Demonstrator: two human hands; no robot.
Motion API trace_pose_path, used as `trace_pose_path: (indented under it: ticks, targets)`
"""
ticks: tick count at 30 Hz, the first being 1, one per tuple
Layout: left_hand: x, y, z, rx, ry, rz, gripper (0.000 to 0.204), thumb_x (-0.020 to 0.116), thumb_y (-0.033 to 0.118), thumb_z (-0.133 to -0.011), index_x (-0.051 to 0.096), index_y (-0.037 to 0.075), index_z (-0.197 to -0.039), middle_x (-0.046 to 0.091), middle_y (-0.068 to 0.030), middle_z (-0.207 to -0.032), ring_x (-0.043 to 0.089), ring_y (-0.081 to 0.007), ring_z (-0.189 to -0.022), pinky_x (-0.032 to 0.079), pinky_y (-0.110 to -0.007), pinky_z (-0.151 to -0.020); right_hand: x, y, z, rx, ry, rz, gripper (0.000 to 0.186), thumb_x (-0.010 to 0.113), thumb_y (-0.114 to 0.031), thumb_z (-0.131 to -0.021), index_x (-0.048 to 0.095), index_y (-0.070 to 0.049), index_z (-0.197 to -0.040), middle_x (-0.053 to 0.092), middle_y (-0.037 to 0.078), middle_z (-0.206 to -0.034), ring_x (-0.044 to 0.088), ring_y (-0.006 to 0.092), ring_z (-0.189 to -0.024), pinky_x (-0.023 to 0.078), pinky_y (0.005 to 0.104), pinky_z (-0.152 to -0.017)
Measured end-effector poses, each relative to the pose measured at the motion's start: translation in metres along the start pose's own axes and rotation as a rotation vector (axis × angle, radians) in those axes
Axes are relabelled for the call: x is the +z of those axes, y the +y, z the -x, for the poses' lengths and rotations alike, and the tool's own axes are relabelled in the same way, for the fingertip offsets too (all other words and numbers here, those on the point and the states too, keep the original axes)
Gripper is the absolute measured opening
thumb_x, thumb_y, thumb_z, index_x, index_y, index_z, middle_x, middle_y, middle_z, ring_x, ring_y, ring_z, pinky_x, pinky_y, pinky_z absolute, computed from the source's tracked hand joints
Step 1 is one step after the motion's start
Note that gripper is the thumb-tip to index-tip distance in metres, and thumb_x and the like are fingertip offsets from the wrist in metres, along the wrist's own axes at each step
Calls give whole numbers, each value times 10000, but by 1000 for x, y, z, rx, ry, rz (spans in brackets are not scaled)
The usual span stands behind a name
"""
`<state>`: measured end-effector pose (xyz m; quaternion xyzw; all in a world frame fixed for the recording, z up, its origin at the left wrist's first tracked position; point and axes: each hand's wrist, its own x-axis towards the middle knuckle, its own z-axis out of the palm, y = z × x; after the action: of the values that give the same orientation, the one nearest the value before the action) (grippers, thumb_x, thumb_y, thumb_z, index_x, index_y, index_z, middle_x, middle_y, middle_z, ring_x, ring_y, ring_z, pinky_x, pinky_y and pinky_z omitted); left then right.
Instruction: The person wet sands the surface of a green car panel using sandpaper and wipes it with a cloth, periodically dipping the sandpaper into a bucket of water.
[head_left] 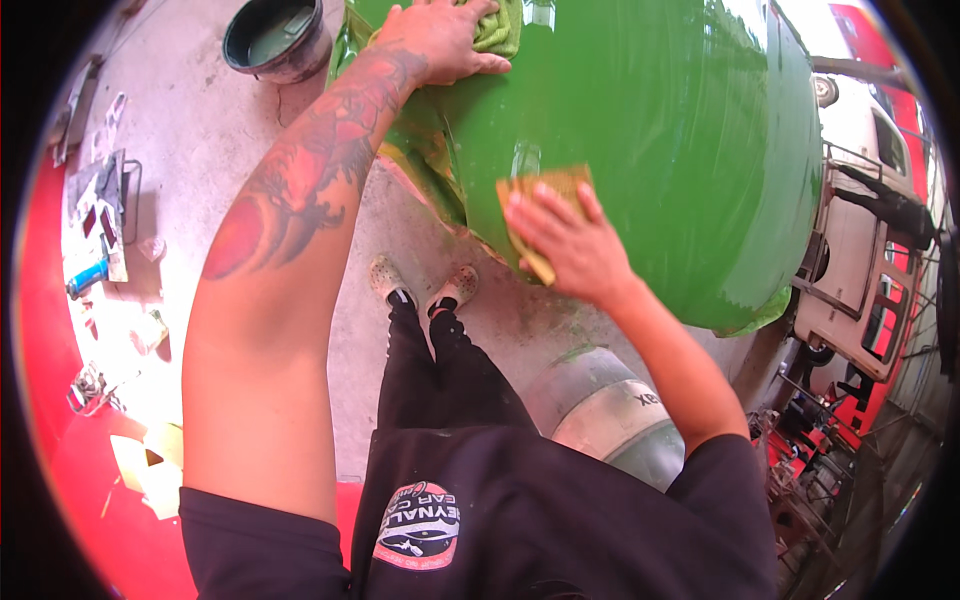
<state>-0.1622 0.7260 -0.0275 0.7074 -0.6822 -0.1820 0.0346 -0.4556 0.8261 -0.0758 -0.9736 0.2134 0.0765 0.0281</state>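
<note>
A white van (850,250) stands at the far right, well apart from the person. The glossy green panel (650,130) fills the upper middle, its surface curved and streaked with reflections, with loose sheeting (425,165) along its left edge. Below the panel, just beside the person's legs, sits a rounded drum (600,410), grey-green with a paler band; its inside does not show, so I cannot tell what it holds. A dark round bucket (290,69) stands on the concrete floor (190,90) at the upper left, near the panel. Murky greenish-grey liquid (268,42) lies in it, with a small pale object (297,20) toward its right side.

The left hand (440,42) rests at the panel's upper left, on a crumpled green cloth (500,30). Its thumb is spread away from the other fingers, which the upper edge partly cuts off. The right hand (565,238) lies over a yellowish-tan sheet (550,184) on the panel's lower left part. Its fingers stretch across the sheet, mostly close together, with one slightly apart; the thumb's position I cannot tell. A blue cylinder (88,279) lies at the far left, contents hidden.
</note>
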Motion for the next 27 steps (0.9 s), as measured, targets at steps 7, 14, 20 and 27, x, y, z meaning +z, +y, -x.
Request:
trace_pose_path:
  ticks: [7, 14, 20, 27]
  targets:
    - [21, -2, -10, 108, 215, 9, 573, 724, 402, -795, 565, 143, -1281, 468, -175, -1400, 441, -356, -1296, 412, -481, -1027, -26, 103, -124, 297, 233, 48, 630, 422, -487, -971, 331, -154, -1498, 290, 18, -1577, 265, 258, -1451, 205, 562, -1159]
    - [36, -12, -9, -5, 121, -51, 689, 713, 513, -805, 447, 303, -1405, 270, -69, -1573, 291, -352, -1418, 335, -585, -1092, 19, -33, 18, 87, -71, 38, 700, 537, -495, -903, 337, -200, -1505, 302, -12, -1569, 230, 228, -1461, 50, 555, -1185]
    - [31, -11, -2, -26, 113, -83, 687, 709, 511, -810, 444, 290, -1404, 245, -72, -1579, 281, -357, -1420, 325, -583, -1102, -15, 42, -53, 112, 65, -102, 623, 500, -496, -928, 395, -210, -1471, 320, -5, -1563, 282, 209, -1447, 166, 549, -1172]
    - [38, -2, -12, 7, 101, -34, 716, 709, 526, -803, 434, 297, -1423, 243, -66, -1582, 270, -378, -1425, 302, -586, -1118, -29, 154, -170, 419, 254, 6, 656, 400, -522, -973, 306, -150, -1505, 257, 24, -1590, 232, 251, -1466, 185, 553, -1173]
